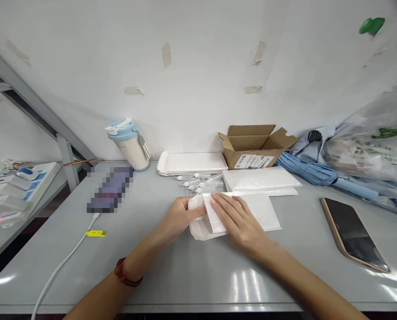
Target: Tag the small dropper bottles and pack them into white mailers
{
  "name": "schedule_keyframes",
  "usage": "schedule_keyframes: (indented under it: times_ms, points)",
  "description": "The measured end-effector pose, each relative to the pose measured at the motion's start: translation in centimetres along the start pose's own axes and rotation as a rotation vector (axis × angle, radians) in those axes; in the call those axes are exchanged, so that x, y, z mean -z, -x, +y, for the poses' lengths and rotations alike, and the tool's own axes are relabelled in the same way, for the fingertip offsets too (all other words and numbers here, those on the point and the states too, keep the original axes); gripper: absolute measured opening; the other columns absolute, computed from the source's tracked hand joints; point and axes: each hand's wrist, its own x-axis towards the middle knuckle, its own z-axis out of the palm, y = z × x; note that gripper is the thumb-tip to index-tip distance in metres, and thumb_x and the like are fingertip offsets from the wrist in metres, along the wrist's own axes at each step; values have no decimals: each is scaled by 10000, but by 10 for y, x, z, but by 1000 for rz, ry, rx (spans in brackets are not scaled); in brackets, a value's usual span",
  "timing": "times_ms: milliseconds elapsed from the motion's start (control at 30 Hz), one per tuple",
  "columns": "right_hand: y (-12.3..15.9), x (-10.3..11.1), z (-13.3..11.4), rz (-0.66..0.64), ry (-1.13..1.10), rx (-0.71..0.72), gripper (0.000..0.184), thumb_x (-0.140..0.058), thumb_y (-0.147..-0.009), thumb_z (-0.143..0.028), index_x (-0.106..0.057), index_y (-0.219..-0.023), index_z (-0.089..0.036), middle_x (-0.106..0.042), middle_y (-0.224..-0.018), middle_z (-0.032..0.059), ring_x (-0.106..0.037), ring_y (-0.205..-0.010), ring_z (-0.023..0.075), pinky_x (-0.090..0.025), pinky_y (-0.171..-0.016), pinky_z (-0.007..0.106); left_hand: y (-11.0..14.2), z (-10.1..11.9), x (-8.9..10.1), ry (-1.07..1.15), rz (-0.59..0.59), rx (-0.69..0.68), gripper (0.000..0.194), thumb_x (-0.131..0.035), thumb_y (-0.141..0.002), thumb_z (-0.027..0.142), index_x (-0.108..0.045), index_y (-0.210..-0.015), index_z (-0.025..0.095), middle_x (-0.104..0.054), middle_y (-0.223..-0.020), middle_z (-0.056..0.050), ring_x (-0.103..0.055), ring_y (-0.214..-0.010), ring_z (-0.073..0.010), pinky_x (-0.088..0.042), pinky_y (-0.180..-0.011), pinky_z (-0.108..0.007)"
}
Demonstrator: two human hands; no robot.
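A white padded envelope [260,212] lies on the grey table, its left end folded over and a thin translucent strip along that end. My left hand [176,218] is closed on this left end, thumb and fingers pinching the edge. Flat on top of the envelope rests my right hand [236,218], its fingers stretched out together toward the fold. Just behind the hands lies a loose group of small clear pieces with white ends [198,183]. Whether anything is inside the envelope cannot be seen.
Behind are stacked white envelopes [193,162], more envelopes [261,178] and an open cardboard box [254,146]. A tumbler [131,146] and a blurred-out phone [110,191] on a cable stand left. To the right lie another phone [354,235] and a blue umbrella [318,171].
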Motion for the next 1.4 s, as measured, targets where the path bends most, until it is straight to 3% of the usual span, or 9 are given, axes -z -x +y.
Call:
schedule_keyframes:
  times_ms: [133, 300, 533, 700, 900, 1033, 1167, 1300, 1400]
  points:
    - [0, -2, -8, -57, 6, 66, 397, -321, -906, -55, -408, -1290, -10, -423, -1352, 222, -259, -1329, 294, -400, -962, 443, 1, -3, -6, -70, 69, -37, 117, -624, -654, 221, -565, -664, 120, -501, -583, 40, -441, -569, -96, -355, -524, -189]
    - [-2, 0, -15, -55, 37, 83, 395, -312, -897, -33, -437, -1271, -15, -434, -1343, 220, -281, -1319, 300, -418, -942, 463, 3, -6, -12, -115, 120, -69, 32, -546, -658, 156, -543, -655, 125, -478, -560, 42, -421, -550, -92, -343, -502, -190]
    - [0, -6, -14, 28, 120, 32, 367, -326, -898, -38, -472, -1233, -5, -495, -1284, 235, -353, -1282, 307, -411, -917, 469, 0, -2, -4, 64, 12, -53, 253, -632, -731, 301, -626, -909, 121, -622, -748, -17, -560, -699, -147, -451, -632, -239]
    - [5, -12, -8, 23, 118, -65, 375, -342, -872, -12, -498, -1209, -69, -507, -1283, 203, -414, -1230, 300, -391, -902, 483, 0, 4, 1, 91, 31, -88, 316, -556, -804, 407, -615, -706, 112, -596, -617, -16, -558, -579, -130, -475, -559, -252]
    - [-1, 3, -6, 156, 87, -74, 283, -437, -866, -70, -556, -1116, -130, -647, -923, 129, -578, -917, 235, -433, -754, 396, 8, 7, -3, -148, 37, -351, 282, -446, -880, 345, -636, -887, 138, -631, -842, -60, -584, -712, -147, -517, -629, -266]
    - [-3, 19, -6, 233, 107, -27, 253, -451, -855, -48, -566, -1070, -113, -668, -846, 96, -609, -862, 211, -400, -781, 396, 7, -5, -6, -569, 182, -764, 198, -522, -839, 242, -606, -1005, 175, -584, -1064, -106, -583, -886, -185, -526, -699, -288]
    - [-2, 25, -3, 282, 147, -21, 269, -427, -846, -22, -567, -1057, -110, -680, -822, 84, -626, -846, 198, -371, -819, 409, 3, -16, -14, -862, 302, -1118, 356, -533, -823, 138, -506, -1174, 189, -552, -1146, -144, -528, -1067, -242, -493, -858, -399]
    - [0, 25, -2, 286, 157, -1, 187, -433, -847, -59, -595, -896, -141, -679, -867, 89, -612, -863, 198, -363, -839, 428, 0, -21, -21, -990, 332, -1245, 478, -495, -833, 99, -393, -1290, 194, -536, -1218, -148, -478, -1170, -262, -452, -944, -445]
    - [0, 26, -5, 265, 162, 30, 169, -461, -851, -103, -578, -742, -159, -663, -793, 72, -599, -836, 198, -365, -847, 431, -2, -24, -27, -1016, 235, -1226, 422, -422, -845, 82, -419, -1261, 148, -580, -1165, -155, -514, -1134, -251, -462, -932, -422]
